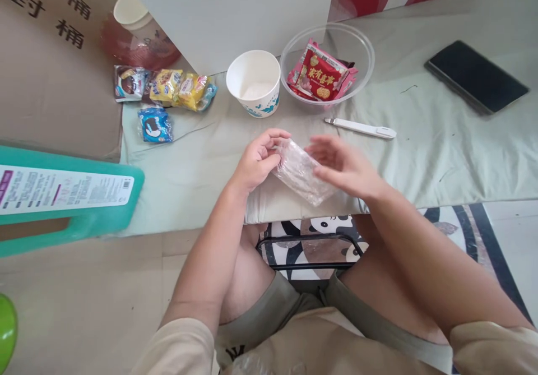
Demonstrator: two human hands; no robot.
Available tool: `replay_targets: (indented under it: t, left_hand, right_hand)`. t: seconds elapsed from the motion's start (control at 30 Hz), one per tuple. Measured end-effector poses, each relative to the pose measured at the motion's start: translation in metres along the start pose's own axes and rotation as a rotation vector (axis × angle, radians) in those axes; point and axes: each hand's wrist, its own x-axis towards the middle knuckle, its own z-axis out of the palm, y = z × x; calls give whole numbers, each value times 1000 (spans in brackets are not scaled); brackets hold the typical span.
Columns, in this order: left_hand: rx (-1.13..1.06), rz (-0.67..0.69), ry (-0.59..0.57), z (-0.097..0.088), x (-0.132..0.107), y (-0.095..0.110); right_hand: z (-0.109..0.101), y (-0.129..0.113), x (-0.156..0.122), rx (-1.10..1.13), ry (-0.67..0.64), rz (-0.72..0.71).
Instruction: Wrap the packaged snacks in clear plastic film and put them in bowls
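A crinkled clear plastic bag (301, 170) is held near the table's front edge. My left hand (261, 159) pinches its upper left corner between thumb and fingers. At the bag's right side is my right hand (342, 165), its thumb and slightly blurred fingers apart; the fingers do not grip the plastic. Just beyond the hands stands a white paper cup (263, 105) with a blue pattern, some pale content at its bottom. Right of that, a clear plastic bowl (366, 75) contains several red and pink snack packets (321, 75). A white slim cutter (361, 128) lies in front of the bowl.
Small wrapped snacks (180, 89) lie at the back left, with a blue packet (155, 125) nearer. A black phone (477, 77) rests at the right. The left side has a teal container (137, 181) and a cardboard box (54, 95); a white box (252, 16) stands behind.
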Motion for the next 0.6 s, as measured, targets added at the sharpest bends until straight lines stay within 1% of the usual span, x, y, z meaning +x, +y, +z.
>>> replay_targets:
  t: [0.03, 0.07, 0.1, 0.13, 0.17, 0.2, 0.23, 0.27, 0.3, 0.33, 0.37, 0.4, 0.43, 0.5, 0.53, 0.6]
  left_hand:
    - [85, 52, 47, 2, -1, 0]
    - [191, 121, 143, 4, -2, 1]
    - [308, 204, 260, 6, -3, 2]
    - [419, 293, 358, 8, -5, 4]
    - [508, 378, 402, 11, -8, 6]
    - [567, 447, 380, 13, -11, 8]
    - [595, 493, 300, 16, -15, 10]
    - [596, 507, 194, 19, -19, 11]
    - [578, 487, 90, 22, -22, 11]
    - [547, 438, 6, 24, -24, 10]
    - [507, 368, -51, 26, -25, 9]
    - [464, 294, -83, 28, -25, 7]
    - [420, 228, -96, 28, -25, 6]
    - [338, 138, -71, 29, -22, 3]
    - [301, 108, -42, 28, -20, 2]
    - [224, 57, 5, 27, -16, 3]
  right_hand:
    - [2, -4, -1, -51, -104, 57]
    - [4, -7, -1, -124, -166, 98]
    - [6, -10, -2, -197, -183, 118]
    - [8, -12, -2, -253, -168, 121]
    - [9, -13, -3, -283, -136, 112]
    - [9, -13, -3, -288, -103, 103]
    - [9, -13, -3, -269, -76, 100]
    - [9, -12, -3, -224, -54, 99]
    - [9, -11, -3, -151, -39, 95]
    - [8, -10, -3, -60, -30, 87]
    - [8, -9, -3, 38, -28, 75]
    - [8, -7, -3, 125, -38, 59]
    - [8, -6, -2, 191, -57, 39]
    - [9, -2, -2, 228, -71, 8]
    - [10, 0, -2, 195, -33, 1]
    - [11, 3, -1, 49, 136, -19]
